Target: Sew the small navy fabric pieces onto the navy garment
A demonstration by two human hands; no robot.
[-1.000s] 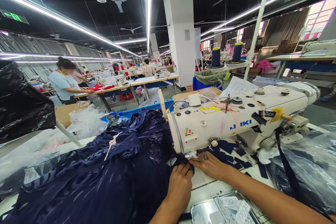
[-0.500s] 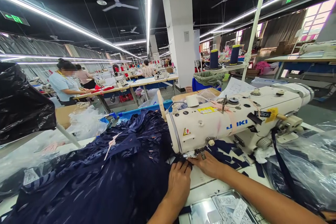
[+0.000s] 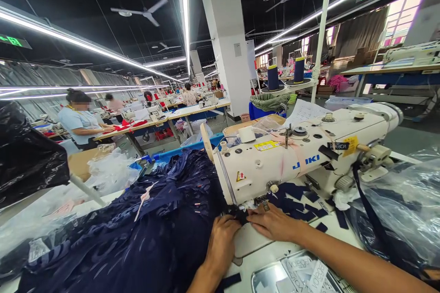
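White bench (image 3: pixel 264 254) under a sewing machine (image 3: pixel 268 176), heaped navy fabric (image 3: pixel 161 242), scattered dark scraps (image 3: pixel 341 219) and a shiny tray (image 3: pixel 255 280)

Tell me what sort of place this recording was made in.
Most likely a garment factory's sewing floor: a large sewing machine stands in front, navy fabric lies heaped beside it, and more machines stand on tables beyond.

Your off-white metal sewing machine (image 3: pixel 271 167) reads "JUKI" in blue, U partly covered. "valege" on your white rectangular labels (image 3: pixel 297 275); less clear on the black rectangular tag (image 3: pixel 338 146). Green rectangular overhead signs (image 3: pixel 13 41) show arrows.
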